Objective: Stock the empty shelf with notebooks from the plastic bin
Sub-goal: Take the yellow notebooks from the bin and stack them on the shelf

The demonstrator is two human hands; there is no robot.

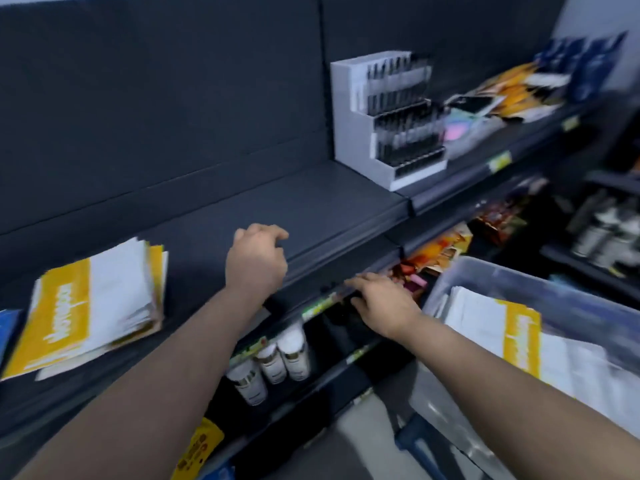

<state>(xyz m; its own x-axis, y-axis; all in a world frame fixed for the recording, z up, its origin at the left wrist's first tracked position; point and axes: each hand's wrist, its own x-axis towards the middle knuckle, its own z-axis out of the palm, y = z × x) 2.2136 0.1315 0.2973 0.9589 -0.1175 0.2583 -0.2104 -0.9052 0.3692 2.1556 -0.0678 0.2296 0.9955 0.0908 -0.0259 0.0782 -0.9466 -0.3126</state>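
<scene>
A stack of yellow-and-white notebooks (93, 306) lies flat on the dark shelf (311, 209) at the left. More of the same notebooks (519, 337) fill the clear plastic bin (491, 275) at the lower right. My left hand (256, 261) hovers over the shelf's front edge, fingers loosely curled, holding nothing. My right hand (381, 303) is stretched flat below the shelf lip, between shelf and bin, also holding nothing. The view is blurred by motion.
A white tiered pen display (388, 119) stands on the shelf at the back right, with packets (512, 91) beyond it. White bottles (273, 358) and colourful packs (436, 251) sit on the lower shelves. Another rack (606, 237) is at far right.
</scene>
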